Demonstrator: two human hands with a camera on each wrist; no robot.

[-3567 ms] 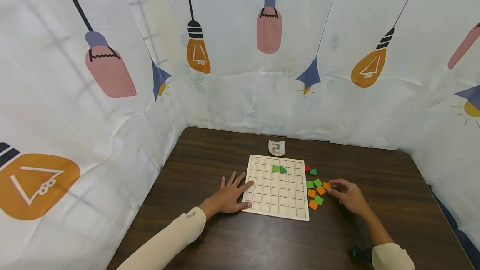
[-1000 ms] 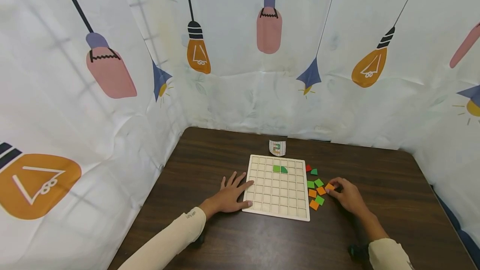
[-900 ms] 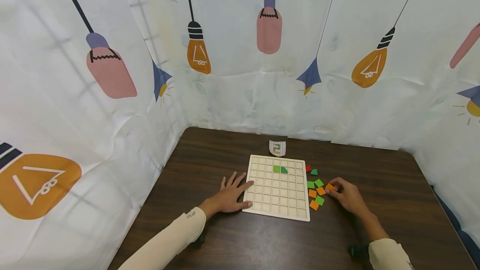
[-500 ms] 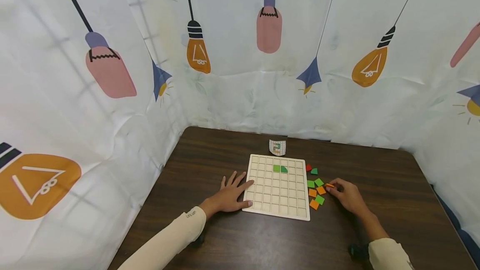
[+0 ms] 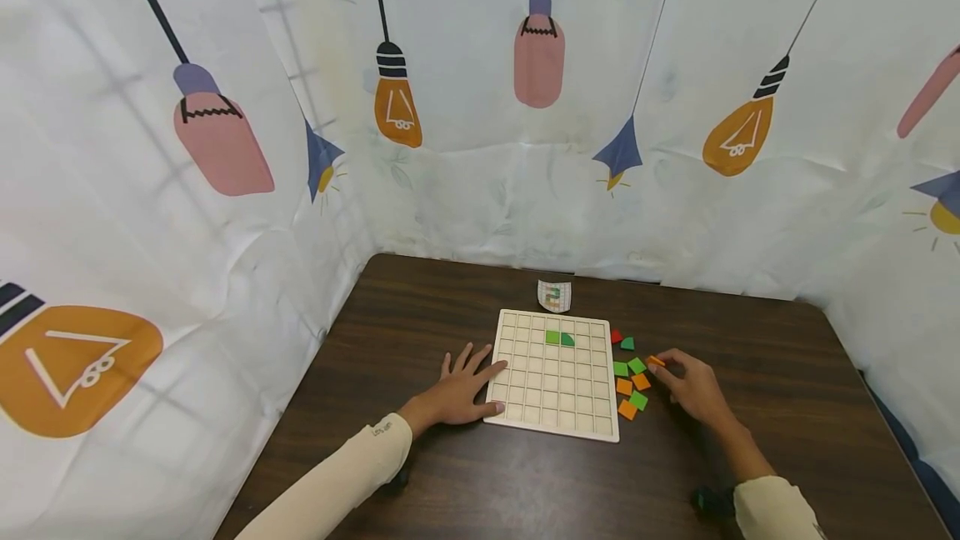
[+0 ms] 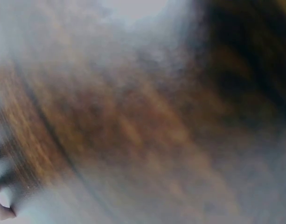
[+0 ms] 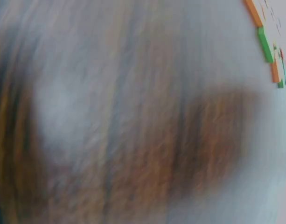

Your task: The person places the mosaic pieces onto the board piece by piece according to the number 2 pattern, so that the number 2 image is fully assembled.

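Note:
A pale grid board point(image 5: 555, 390) lies on the dark table, with a light green square tile point(image 5: 552, 337) and a dark green quarter-round tile point(image 5: 567, 340) side by side in its upper cells. My left hand point(image 5: 459, 394) rests with spread fingers on the board's left edge. At the right of the board, my right hand point(image 5: 693, 386) pinches an orange tile point(image 5: 656, 361), seen nearly edge-on, between thumb and fingers. Close by lie loose orange and green square tiles point(image 5: 637, 366). In the left wrist view only a fingertip point(image 6: 3, 212) shows at the corner.
A small curled paper card point(image 5: 554, 297) with a printed coloured pattern lies beyond the board. A red tile point(image 5: 617, 336) and a dark green tile point(image 5: 627, 343) are by its upper right edge. Printed fabric point(image 5: 480, 190) hangs behind the table point(image 5: 420, 298).
The orange tile has turned in my right fingers from flat to edge-on and moved slightly away from me. My left hand and the board have stayed put.

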